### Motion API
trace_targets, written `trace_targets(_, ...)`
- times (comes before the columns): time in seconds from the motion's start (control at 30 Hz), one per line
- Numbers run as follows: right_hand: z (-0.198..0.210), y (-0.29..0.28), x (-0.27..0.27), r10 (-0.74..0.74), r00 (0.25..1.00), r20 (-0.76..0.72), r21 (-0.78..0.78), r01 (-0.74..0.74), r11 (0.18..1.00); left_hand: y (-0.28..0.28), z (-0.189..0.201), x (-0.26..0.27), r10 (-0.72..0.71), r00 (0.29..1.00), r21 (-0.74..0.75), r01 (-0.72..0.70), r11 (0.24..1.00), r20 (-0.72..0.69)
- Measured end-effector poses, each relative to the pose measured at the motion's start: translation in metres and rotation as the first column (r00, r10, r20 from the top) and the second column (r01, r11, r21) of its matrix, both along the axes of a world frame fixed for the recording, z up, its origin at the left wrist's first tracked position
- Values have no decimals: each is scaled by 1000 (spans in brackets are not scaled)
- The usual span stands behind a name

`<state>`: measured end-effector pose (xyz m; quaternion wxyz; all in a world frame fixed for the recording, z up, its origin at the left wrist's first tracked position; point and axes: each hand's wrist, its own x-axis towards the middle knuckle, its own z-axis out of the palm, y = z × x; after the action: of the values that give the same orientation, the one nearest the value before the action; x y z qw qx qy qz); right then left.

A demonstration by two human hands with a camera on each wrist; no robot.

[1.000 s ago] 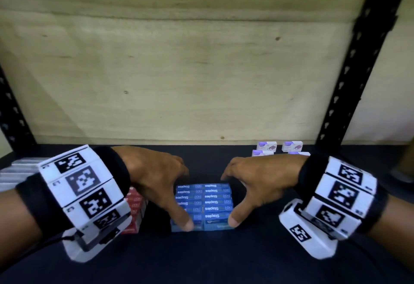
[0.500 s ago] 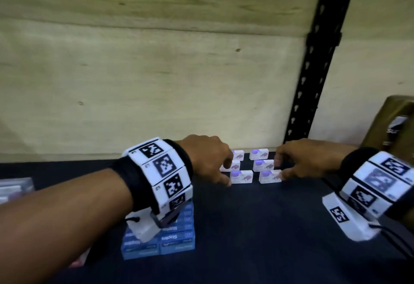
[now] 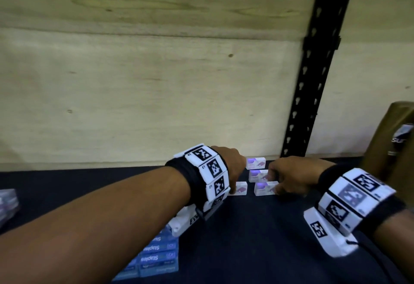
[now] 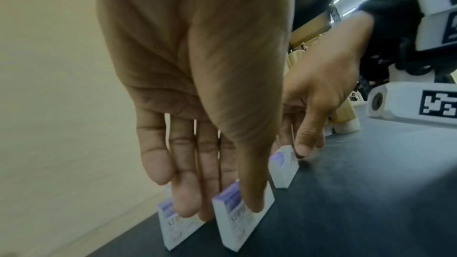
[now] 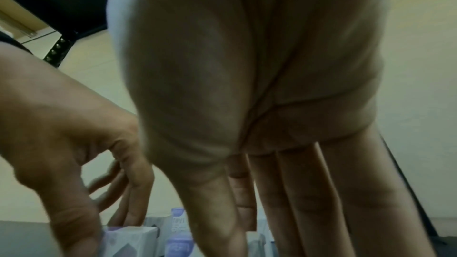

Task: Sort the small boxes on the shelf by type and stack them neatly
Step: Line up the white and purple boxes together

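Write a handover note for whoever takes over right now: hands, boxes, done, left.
Left hand: fingers and thumb pinch a white-and-purple box at the shelf back.
Right hand: fingers on the front right white-and-purple box; grip unclear.
More white-and-purple boxes stand loose behind.
Done: blue staples boxes stacked together at front.
Left: gather and stack the white-and-purple ones.

Both hands reach to the back of the dark shelf (image 3: 257, 239), the left hand (image 3: 233, 167) touching a small white box (image 3: 239, 188) and the right hand (image 3: 293, 175) touching another white box (image 3: 264, 188). Two more white boxes (image 3: 257, 175) sit behind, while blue staple boxes (image 3: 159, 259) stand stacked near the left forearm.
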<state>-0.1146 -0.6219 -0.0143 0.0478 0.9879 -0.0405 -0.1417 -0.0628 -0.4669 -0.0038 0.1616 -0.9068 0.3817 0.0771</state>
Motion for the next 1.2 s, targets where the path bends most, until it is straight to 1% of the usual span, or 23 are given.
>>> trace_targets(0.1, -1, 3, -1, 12, 1000, 8, -9, -12, 1000, 0, 3, -6, 11, 1000, 0, -11, 1000, 6)
trace_targets(0.2, 1, 5, -3, 24, 1000, -1, -13, -24, 1000, 6, 8, -14, 10, 999, -33, -11, 999, -49)
trace_targets(0.33, 3, 11, -16, 20, 999, -27, 24, -20, 1000, 20, 11, -26, 3, 988, -94, -18, 995, -154)
trace_targets(0.43, 2, 15, -31, 30, 997, -69, 67, -25, 997, 28, 13, -42, -60, 987, -59, 52, 997, -147)
trace_targets(0.5, 1, 16, -43, 58, 995, -81, 69, -52, 996, 32, 10, -52, -93, 984, -68, 83, 994, -155)
trace_targets(0.63, -3, 15, -67, 129, 990, -64, 68, -124, 990, 39, 2, -66, -83, 976, -117, 60, 991, -203)
trace_targets(0.77, -6, 13, -84, 137, 989, -58, 110, -130, 985, 42, -4, -78, -102, 970, -143, 72, 987, -222)
trace_targets(0.97, -6, 9, -99, 154, 987, -42, 173, -144, 974, 40, -8, -89, -142, 967, -117, 119, 986, -211)
trace_targets(1.2, -6, 10, -104, 171, 984, -58, 191, -157, 969, 39, -10, -91, -140, 963, -118, 115, 986, -230)
